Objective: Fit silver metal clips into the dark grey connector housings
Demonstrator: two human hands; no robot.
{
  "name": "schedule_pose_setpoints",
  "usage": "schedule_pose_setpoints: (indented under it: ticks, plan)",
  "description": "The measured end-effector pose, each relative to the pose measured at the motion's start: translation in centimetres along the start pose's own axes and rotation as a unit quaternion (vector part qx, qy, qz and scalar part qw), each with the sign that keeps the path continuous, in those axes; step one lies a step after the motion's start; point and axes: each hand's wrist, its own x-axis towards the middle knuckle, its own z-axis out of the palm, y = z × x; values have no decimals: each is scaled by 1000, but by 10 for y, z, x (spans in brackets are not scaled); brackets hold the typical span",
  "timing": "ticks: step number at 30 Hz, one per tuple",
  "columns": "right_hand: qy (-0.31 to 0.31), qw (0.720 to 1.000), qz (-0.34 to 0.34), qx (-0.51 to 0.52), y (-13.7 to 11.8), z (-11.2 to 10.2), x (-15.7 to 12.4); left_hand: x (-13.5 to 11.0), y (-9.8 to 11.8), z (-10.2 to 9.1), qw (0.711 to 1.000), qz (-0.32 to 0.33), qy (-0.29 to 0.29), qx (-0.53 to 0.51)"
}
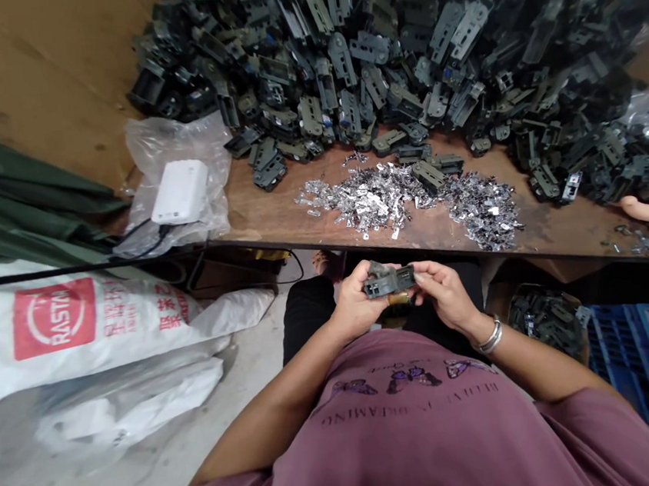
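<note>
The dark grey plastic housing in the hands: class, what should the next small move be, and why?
Probably, steady the dark grey plastic housing with the left hand and press its near end with the right hand. The left hand grips one end, the right fingertips are already at the other, and the housing is held off the table.

The held part [381, 285] looks matt plastic; the small pieces [375, 199], glossy metal.
</note>
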Motion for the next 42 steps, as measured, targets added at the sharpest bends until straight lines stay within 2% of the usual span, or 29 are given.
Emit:
schedule_pose_setpoints:
  ticks: [2, 5, 10, 13, 17, 21, 23, 25, 27, 29, 30, 32, 34, 35, 38, 42]
  plan:
    - [-2, 996, 53, 74, 1, 8, 6, -1, -6, 1, 1000, 13, 6, -8]
    - [-9, 984, 89, 151, 6, 16, 8, -4, -15, 0, 999, 11, 18, -25]
    - [-30, 985, 91, 141, 8, 20, 5, -9, -23, -4, 999, 4, 18, -27]
    - [-37, 979, 119, 161, 5, 16, 8, -8, -23, -7, 1000, 13, 9, -21]
    - [-76, 970, 144, 182, 2, 6, 12, -8, -21, -13, 999, 1, -36, -32]
    - [-63, 993, 73, 73, 3, -1, 11, -7, -13, -20, 987, -58, -138, -59]
    - [-89, 996, 25, -18, 1, -1, 12, -4, -9, -20, 980, -95, -147, -92]
    - [-142, 983, -19, -119, -7, -3, 19, -1, -7, -18, 975, -142, -126, -118]
    - [-155, 955, -79, -241, -21, -9, 34, 1, -7, -14, 966, -181, -102, -157]
    - [-94, 903, -155, -389, -38, -16, 57, 4, -6, -10, 952, -201, -83, -217]
    - [-48, 864, -185, -466, -45, -19, 70, 5, -5, -9, 944, -205, -75, -246]
    - [7, 773, -195, -603, -56, -23, 95, 7, -3, -6, 933, -206, -63, -287]
    - [13, 699, -164, -696, -59, -24, 113, 9, 1, -4, 931, -199, -49, -302]
    - [7, 675, -146, -723, -59, -24, 118, 10, 2, -3, 932, -195, -39, -303]
    - [1, 638, -129, -759, -54, -32, 116, 12, 6, -6, 933, -205, 11, -295]
    - [-45, 593, -205, -777, -51, -59, 94, 14, 5, -9, 928, -224, 70, -289]
